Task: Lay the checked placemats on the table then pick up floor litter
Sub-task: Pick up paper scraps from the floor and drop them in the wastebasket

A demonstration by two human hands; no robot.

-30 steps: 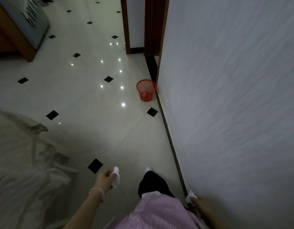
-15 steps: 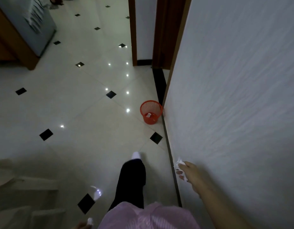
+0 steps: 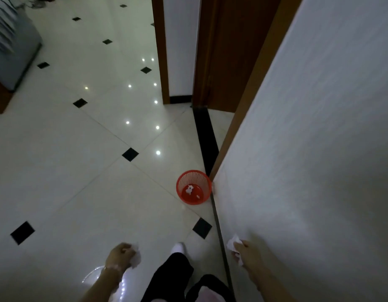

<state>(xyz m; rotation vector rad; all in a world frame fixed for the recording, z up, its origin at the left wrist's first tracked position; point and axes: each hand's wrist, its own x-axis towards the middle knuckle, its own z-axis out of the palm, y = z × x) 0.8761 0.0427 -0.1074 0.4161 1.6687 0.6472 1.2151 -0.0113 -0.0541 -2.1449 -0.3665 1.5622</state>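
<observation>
Change: red mesh wastebasket (image 3: 202, 177) nearer than half a second ago; left hand (image 3: 120, 256), then barely at the bottom edge, now in full view.
Left hand: clenched round a crumpled tissue (image 3: 136, 259).
Right hand (image 3: 243, 252): pinching a second tissue wad (image 3: 233, 247), close against the wall (image 3: 308, 149).
Wastebasket: ahead of both hands, nearer the right one, just beside the wall's corner; white scraps (image 3: 189, 189) inside.
Floor (image 3: 79, 171): glossy cream tiles, black diamond insets.
Room: wooden door frame (image 3: 239, 116) beyond the wastebasket.
</observation>
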